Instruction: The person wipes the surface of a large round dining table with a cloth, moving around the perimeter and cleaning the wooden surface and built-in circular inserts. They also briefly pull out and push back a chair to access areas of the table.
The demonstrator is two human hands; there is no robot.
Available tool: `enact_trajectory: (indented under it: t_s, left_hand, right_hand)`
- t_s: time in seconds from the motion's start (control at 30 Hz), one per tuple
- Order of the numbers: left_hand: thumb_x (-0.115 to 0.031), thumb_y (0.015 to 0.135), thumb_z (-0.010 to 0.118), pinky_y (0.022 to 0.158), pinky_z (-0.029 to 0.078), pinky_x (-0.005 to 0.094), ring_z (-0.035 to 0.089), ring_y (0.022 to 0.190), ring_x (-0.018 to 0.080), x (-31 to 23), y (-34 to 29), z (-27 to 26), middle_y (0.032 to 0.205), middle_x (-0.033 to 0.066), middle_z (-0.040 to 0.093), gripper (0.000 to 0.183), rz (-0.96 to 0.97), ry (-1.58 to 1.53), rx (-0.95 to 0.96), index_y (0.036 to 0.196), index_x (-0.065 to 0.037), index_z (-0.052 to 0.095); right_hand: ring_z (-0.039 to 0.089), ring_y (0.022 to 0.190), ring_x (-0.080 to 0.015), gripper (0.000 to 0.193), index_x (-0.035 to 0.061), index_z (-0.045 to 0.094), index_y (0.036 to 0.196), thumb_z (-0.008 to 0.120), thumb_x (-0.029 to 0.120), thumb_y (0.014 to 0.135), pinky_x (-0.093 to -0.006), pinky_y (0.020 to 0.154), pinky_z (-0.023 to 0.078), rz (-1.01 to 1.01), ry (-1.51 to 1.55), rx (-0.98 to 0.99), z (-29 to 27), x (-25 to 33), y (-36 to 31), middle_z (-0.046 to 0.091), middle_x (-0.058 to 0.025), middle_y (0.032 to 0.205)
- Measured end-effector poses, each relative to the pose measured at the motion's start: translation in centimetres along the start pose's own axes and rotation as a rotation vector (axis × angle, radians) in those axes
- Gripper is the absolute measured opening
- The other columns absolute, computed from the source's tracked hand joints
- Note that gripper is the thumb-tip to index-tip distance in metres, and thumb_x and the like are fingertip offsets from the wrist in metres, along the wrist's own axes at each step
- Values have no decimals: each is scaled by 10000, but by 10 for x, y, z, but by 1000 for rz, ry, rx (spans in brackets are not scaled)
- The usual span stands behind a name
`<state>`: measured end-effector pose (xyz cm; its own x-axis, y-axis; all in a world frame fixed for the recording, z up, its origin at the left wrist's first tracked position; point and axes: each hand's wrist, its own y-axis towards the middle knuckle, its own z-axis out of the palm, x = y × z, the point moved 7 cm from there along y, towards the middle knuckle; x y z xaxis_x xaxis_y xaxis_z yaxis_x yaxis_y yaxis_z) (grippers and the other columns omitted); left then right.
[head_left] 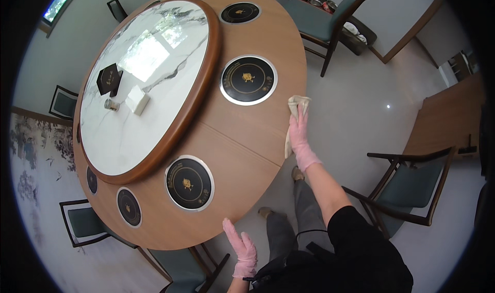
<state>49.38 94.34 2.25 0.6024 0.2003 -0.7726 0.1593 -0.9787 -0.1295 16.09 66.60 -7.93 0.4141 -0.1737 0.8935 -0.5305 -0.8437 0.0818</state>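
A pink glove covers my right hand [298, 133], which presses a beige cloth [298, 103] against the right edge of a large round wooden table [242, 130]. Part of the cloth hangs down along the rim beside my fingers. My left hand [241, 247], gloved in pink too, is held near the table's front edge with its fingers stretched out and nothing in them. Close to my hands, two black round plates with silver rims and gold emblems are set on the wood: one plate [248, 80] beyond the cloth, another plate [189, 183] ahead of my left hand.
A marble turntable [175, 89] fills the table's middle, bearing a dark box [109, 80], a white tissue pack [137, 100] and a small jar [111, 105]. Green-seated chairs surround the table; one chair [412, 185] stands at my right, another chair [185, 270] at front left.
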Motion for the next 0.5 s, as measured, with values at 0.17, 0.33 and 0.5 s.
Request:
enact_trajectory:
  t_s: [0.17,0.33,0.5]
  left_hand:
    - [-180,980,392,1227,126,449,177,1504,362,29,-25,-35,1612,217,209,628,-47,19,-89,1544,30,212]
    - [-148,954,400,1226,143,468,194,1496,382,46,-40,-48,1594,233,243,630,-37,31,-118,1535,35,238]
    - [-125,938,410,1225,142,475,199,1492,390,49,-43,-42,1590,236,249,638,-7,36,-64,1532,35,244]
  right_hand:
    - [151,1499,-401,616,109,291,1554,492,238,986,-440,1222,164,117,182,-5,7,13,-27,167,-256,1607]
    - [176,1482,-432,623,73,279,1548,498,218,982,-450,1214,189,107,112,-46,14,18,-100,157,-268,1602]
    - [146,1483,-465,644,85,256,1556,516,203,979,-461,1207,204,117,85,-30,34,26,-183,88,-303,1603]
